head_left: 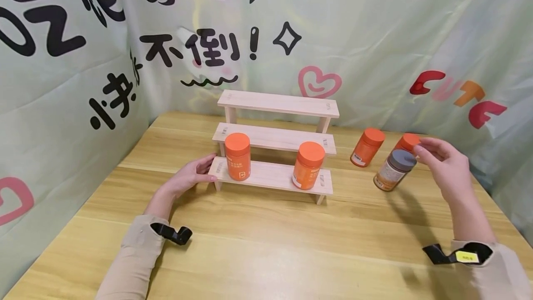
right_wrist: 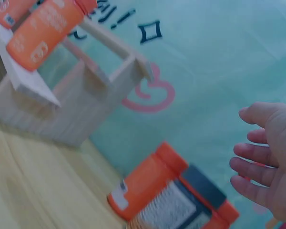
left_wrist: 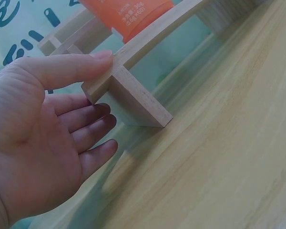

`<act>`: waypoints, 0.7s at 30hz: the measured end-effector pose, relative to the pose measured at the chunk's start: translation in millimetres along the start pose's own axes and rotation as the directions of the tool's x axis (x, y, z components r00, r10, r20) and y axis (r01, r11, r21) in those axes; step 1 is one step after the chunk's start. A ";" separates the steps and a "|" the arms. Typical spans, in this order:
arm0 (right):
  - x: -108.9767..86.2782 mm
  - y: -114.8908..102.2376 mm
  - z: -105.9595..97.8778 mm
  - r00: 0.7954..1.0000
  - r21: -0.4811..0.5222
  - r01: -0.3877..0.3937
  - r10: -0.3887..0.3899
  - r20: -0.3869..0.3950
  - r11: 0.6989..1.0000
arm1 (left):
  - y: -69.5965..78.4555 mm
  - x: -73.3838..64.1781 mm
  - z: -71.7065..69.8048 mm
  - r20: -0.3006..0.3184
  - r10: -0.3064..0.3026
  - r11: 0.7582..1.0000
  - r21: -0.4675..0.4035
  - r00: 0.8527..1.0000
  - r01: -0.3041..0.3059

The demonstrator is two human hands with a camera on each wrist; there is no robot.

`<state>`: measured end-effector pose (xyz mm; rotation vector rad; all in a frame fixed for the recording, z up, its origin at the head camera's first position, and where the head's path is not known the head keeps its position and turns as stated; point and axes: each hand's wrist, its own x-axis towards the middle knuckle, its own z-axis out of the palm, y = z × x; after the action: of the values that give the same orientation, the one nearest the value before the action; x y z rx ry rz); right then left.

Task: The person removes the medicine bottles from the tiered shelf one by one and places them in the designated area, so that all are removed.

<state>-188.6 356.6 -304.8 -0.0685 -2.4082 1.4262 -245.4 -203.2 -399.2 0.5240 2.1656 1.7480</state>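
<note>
My left hand [head_left: 188, 178] pinches the left end of the lowest board of a three-tier wooden display stand [head_left: 272, 174]. In the left wrist view, the thumb lies on top of the board and the other fingers [left_wrist: 93, 117] are below it. Two orange bottles with orange lids stand on that board, a left bottle [head_left: 238, 163] and a right bottle [head_left: 307, 166]. Holding nothing, my right hand [head_left: 451, 170] hovers beside a grey-lidded brown bottle [head_left: 389, 175] and a partly hidden orange bottle [head_left: 407, 141]. Its fingers are loosely bent and apart from the bottles in the right wrist view.
Another orange bottle [head_left: 366, 148] stands on the wooden table [head_left: 266, 249], right of the stand. The stand's middle board [head_left: 275, 137] and top board [head_left: 279, 102] rise behind the lowest one. A printed cloth [head_left: 374, 36] hangs behind the table.
</note>
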 end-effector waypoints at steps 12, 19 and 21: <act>-2.8 -32.7 37.0 0.959 0.067 0.174 -0.184 0.215 0.983 | 1.1 -1.6 0.8 -0.004 0.006 1.000 0.004 1.000 -0.006; -7.3 -54.8 64.0 0.922 0.032 0.253 -0.252 0.293 0.967 | 0.5 -1.2 0.3 -0.010 0.002 1.000 0.004 1.000 -0.002; -8.9 -60.0 71.7 0.915 0.018 0.265 -0.258 0.310 0.964 | 0.6 -1.0 0.3 -0.012 0.000 1.000 0.007 1.000 0.000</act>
<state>-194.8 264.6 -287.0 0.4911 -2.5574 1.3649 -244.3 -203.3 -398.7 0.5172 2.1811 1.7483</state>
